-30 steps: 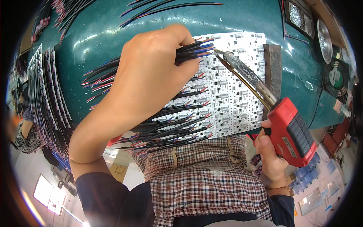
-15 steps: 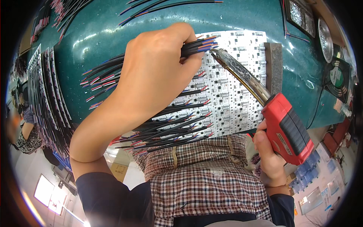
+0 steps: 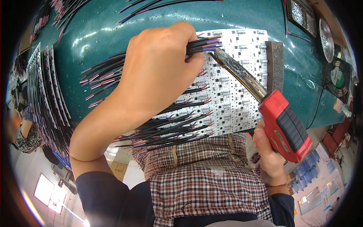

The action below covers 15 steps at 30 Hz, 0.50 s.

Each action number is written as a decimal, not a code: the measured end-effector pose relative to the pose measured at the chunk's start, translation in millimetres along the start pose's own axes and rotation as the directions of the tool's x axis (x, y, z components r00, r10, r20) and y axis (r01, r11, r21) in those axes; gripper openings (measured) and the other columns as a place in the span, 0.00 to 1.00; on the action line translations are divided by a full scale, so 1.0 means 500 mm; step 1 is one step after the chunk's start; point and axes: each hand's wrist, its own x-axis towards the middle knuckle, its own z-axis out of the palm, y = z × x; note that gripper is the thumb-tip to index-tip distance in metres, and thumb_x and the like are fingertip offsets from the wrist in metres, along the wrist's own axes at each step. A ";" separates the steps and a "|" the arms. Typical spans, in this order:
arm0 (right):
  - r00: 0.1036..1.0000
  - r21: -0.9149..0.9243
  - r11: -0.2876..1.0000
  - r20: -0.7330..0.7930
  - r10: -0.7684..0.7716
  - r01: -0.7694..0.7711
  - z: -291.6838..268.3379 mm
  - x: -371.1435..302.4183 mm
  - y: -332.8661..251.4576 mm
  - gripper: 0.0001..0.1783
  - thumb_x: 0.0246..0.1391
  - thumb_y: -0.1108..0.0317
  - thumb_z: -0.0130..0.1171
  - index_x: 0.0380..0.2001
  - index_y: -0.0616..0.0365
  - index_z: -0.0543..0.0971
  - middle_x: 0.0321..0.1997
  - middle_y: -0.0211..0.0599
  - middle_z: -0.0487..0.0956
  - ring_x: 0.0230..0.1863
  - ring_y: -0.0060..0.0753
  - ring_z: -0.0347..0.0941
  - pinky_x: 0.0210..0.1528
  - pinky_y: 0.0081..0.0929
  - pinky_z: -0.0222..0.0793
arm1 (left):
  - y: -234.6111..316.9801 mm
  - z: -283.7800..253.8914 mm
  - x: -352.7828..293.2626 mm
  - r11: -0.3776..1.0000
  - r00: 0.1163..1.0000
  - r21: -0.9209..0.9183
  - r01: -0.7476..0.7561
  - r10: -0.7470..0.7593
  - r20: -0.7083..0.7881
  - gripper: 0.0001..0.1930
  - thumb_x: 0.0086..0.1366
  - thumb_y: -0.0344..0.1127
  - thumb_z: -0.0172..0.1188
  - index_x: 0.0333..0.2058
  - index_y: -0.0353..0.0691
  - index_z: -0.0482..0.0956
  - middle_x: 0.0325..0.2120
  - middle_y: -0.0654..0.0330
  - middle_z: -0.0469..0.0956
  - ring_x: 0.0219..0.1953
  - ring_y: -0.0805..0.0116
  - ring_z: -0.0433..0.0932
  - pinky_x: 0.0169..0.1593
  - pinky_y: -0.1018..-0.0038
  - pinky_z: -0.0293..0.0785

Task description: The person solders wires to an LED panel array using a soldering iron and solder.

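My left hand (image 3: 162, 64) is closed around a bundle of black cables (image 3: 204, 44), whose blue and brown stripped wire ends point right. Those ends sit over the upper part of a white circuit board panel (image 3: 240, 102) covered with rows of small components. In my right hand (image 3: 269, 157) is a red and black soldering gun (image 3: 285, 126), gripped by its handle. Its dark tip lies just below the wire ends, close to the panel; whether it touches cannot be told. Several more black cables (image 3: 177, 126) lie along the panel's left side, lower ends near my apron.
A dark metal bar (image 3: 275, 66) lies along the panel's right edge. At left stand wired board panels (image 3: 47, 87). Loose cables (image 3: 151, 11) lie at the back of the green table (image 3: 98, 30). A small fan (image 3: 336, 79) and metal dish (image 3: 326, 39) are at right.
My left hand and the cable bundle have shifted slightly right. The soldering gun has moved a little up and left, its tip now below the wire ends.
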 end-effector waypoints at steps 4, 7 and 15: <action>0.999 -0.049 0.998 -0.010 -0.035 0.035 -0.011 -0.006 -0.002 0.14 0.52 0.68 0.72 0.41 0.57 0.84 0.36 0.34 0.84 0.35 0.30 0.81 0.38 0.28 0.75 | 0.000 -0.001 0.002 1.000 1.000 0.001 -0.006 0.005 0.011 0.10 0.57 0.31 0.69 0.27 0.34 0.77 0.15 0.57 0.74 0.16 0.69 0.72 0.24 0.73 0.67; 0.997 0.036 0.997 -0.046 0.067 -0.065 -0.003 -0.012 -0.006 0.14 0.52 0.67 0.72 0.42 0.57 0.84 0.37 0.34 0.84 0.36 0.30 0.81 0.39 0.28 0.75 | -0.001 -0.001 0.003 1.000 1.000 0.019 -0.008 0.007 0.026 0.10 0.57 0.31 0.69 0.28 0.34 0.77 0.15 0.56 0.75 0.17 0.68 0.73 0.25 0.74 0.68; 1.000 -0.029 0.999 0.021 -0.019 0.019 -0.003 -0.011 0.016 0.15 0.53 0.68 0.71 0.44 0.58 0.84 0.40 0.38 0.84 0.40 0.34 0.82 0.41 0.30 0.76 | 0.003 0.000 0.003 0.999 0.998 -0.004 0.054 -0.054 0.031 0.08 0.57 0.31 0.67 0.28 0.34 0.79 0.15 0.61 0.73 0.17 0.74 0.70 0.25 0.75 0.67</action>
